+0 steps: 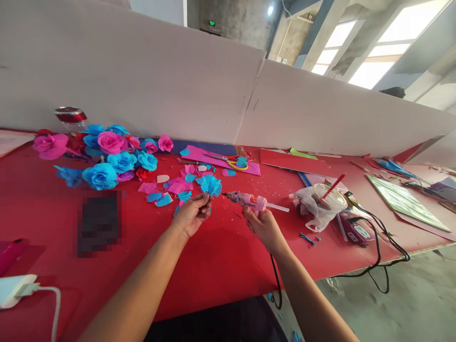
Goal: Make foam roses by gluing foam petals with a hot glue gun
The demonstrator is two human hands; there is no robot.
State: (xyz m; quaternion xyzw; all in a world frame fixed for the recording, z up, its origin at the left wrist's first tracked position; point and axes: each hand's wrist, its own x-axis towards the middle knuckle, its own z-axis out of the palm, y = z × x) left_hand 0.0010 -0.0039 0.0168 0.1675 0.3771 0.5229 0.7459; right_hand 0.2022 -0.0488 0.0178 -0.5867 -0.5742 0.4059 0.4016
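Observation:
Between the fingers of my left hand (193,213) is a blue paper flower (209,184), its petals fanned out above the fingertips. My right hand (264,227) is wrapped round the handle of a pink glue gun (245,199). The gun's nozzle points left, close to the flower, and a clear glue stick (278,207) juts from its back end. Behind and left of my left hand lie loose pink and blue paper petals (181,185). Scissors with yellow and red handles (238,164) rest on a pink paper sheet (199,154).
Finished paper roses (101,175) are heaped at the back left by a red-lidded jar (70,118). On the right stand a cup with a red straw (329,195) in a plastic bag and a power strip (356,230) with black cables. A white charger (16,289) sits front left.

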